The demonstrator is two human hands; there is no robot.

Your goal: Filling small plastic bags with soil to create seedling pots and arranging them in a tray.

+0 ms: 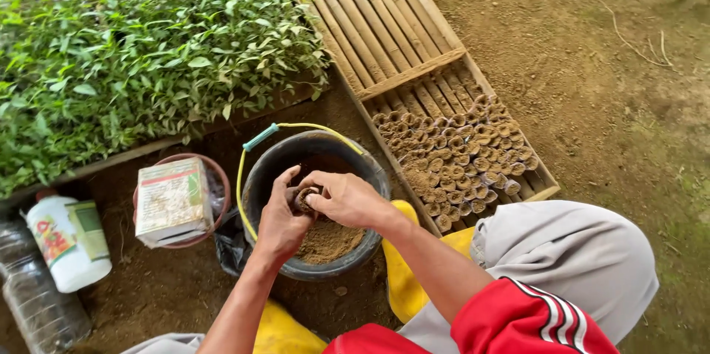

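Both hands over a black bucket (259, 184) w/ yellow handle, approx centre of view, sitting on bare dirt between the person's yellow boots (403, 280). Left hand (281, 221) curled around a small soil-filled tube pot (305, 199), fingers closed on it from below/left; right hand (347, 199) comes in from the right, fingertips pinched at the pot's top. Pot is held just above the brown soil (325, 239) inside the bucket. Right of bucket: bamboo rack (384, 21) on the ground, its near end packed w/ rows of filled tube pots (458, 162). Left: carton box (172, 201) resting in a reddish bowl (218, 169), white bottle (63, 247) lying beside it. Seedling bed (140, 43), dense green, at upper left.
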